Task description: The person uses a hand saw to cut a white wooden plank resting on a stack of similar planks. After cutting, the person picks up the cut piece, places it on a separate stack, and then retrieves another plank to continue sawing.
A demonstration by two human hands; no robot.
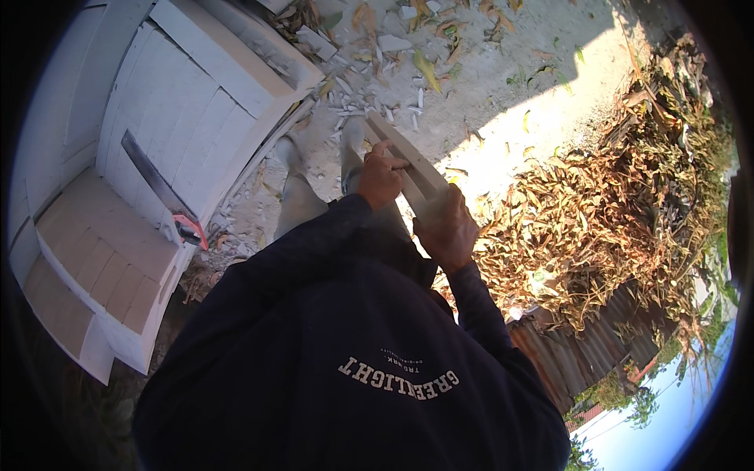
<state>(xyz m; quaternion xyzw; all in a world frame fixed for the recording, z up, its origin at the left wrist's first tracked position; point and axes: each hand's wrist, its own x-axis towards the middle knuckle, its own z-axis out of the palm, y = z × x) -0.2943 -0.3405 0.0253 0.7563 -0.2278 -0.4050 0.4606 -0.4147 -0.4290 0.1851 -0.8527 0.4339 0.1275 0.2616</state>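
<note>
Both left hand (382, 177) and right hand (448, 231) grasp a pale board (422, 166), upper centre frame. Fingers curl against its sides.

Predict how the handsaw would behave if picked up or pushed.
The handsaw may flex: its blade looks long and thin. Pushed, it would likely slide rather than roll, being flat. Lifted, it probably feels heavier toward the red handle, since the blade seems to taper.

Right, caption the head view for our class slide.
Left hand and right hand on a pale slab; a red-handled handsaw rests nearby.
</note>
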